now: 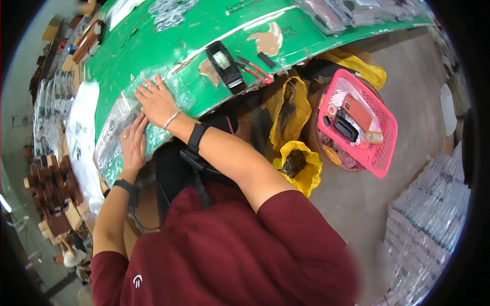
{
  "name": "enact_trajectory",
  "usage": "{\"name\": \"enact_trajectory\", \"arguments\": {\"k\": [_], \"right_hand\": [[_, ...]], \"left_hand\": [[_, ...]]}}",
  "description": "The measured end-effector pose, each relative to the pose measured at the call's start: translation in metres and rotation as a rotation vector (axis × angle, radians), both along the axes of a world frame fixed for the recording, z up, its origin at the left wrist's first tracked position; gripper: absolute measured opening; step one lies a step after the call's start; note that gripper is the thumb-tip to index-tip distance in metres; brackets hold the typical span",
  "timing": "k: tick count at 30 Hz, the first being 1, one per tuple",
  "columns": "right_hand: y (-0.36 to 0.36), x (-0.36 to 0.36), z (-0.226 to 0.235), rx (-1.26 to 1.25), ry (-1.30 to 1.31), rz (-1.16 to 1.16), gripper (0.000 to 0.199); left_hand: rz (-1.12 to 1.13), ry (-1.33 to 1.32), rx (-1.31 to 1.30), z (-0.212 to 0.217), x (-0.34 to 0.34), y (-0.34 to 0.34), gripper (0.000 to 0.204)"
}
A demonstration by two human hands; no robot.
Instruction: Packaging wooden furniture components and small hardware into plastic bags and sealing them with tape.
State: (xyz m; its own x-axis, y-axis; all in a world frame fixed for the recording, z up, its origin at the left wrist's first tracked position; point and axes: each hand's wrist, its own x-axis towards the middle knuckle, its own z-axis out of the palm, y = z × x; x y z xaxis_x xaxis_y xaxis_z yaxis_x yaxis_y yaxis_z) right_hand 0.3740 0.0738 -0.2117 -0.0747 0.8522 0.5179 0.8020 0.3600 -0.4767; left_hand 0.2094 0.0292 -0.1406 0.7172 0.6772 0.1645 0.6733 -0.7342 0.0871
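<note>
Both hands bear on the clear plastic wrap (115, 122), which lies on the near edge of the green table (199, 28). The right hand (158, 103) is released, palm down, with fingers spread over the wrap. The left hand (133, 145), at 7 o'clock from the right hand, is likewise released, with fingers extended along the wrap and fingertips just beside the right hand. Directions below are taken from the right hand. At 2 o'clock on the table is a black device (224, 65) with a pale label; slightly beyond it, between 2 and 3 o'clock, are red-handled cutters (259, 74) and a short dark bar (266, 59). At 3 o'clock, off the table, a pink basket (386, 148) contains a red-cased phone (357, 113). An open yellow bag (311, 177) stands near 4 o'clock.
</note>
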Motion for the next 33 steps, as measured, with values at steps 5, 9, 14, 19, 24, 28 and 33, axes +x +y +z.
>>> {"name": "enact_trajectory", "arguments": {"k": [5, 9, 14, 19, 24, 28, 33], "right_hand": [[0.007, 0.0, 0.001, 0.051, -0.044, -0.006, 0.05], [0.005, 0.01, 0.003, 0.003, -0.085, 0.045, 0.05], [0.005, 0.014, 0.001, -0.014, -0.094, 0.096, 0.05], [0.004, 0.019, 0.002, 0.003, -0.098, 0.095, 0.05], [0.001, 0.02, 0.003, 0.015, -0.091, 0.126, 0.046], [0.003, 0.023, 0.003, 0.009, -0.131, 0.124, 0.045], [0.001, 0.025, 0.009, 0.027, -0.208, 0.122, 0.046]], "left_hand": [[0.041, 0.029, 0.018, -0.006, -0.005, 0.002, 0.049], [0.041, 0.007, 0.038, -0.001, -0.003, 0.002, 0.051], [0.018, -0.02, 0.038, -0.003, -0.005, 0.001, 0.054], [-0.003, -0.03, 0.042, -0.005, -0.006, 0.004, 0.056], [-0.012, -0.013, 0.043, -0.009, -0.01, 0.004, 0.056], [-0.025, -0.048, 0.041, -0.011, -0.009, 0.006, 0.056], [-0.049, -0.126, 0.007, -0.012, -0.015, 0.005, 0.058]]}}
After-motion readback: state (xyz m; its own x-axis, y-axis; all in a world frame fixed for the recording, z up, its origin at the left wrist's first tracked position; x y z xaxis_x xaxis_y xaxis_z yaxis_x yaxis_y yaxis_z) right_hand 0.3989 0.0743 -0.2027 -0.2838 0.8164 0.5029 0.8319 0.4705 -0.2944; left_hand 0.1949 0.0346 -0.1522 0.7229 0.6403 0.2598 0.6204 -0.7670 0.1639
